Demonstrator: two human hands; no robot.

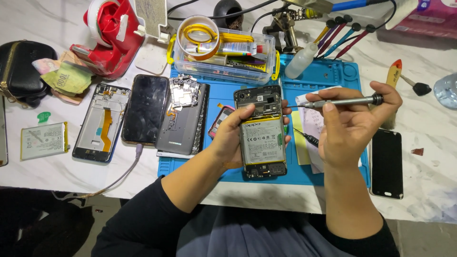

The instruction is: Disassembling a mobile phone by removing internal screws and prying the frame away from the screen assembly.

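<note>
My left hand (229,135) grips an opened smartphone (261,133) by its edges, back cover off, white battery and circuit parts showing. It is held just above the blue work mat (333,76). My right hand (350,121) holds a slim metal precision screwdriver (340,102) horizontally, its tip pointing left toward the phone's upper right edge. The tip is close to the phone; contact cannot be made out.
Left of the mat lie a phone frame (101,123), a black phone (145,109) with a cable, a dark back cover (184,121) and a loose battery (44,140). A clear parts box (223,52), red tape dispenser (112,33), squeeze bottle (301,61) and another black phone (386,163) surround the mat.
</note>
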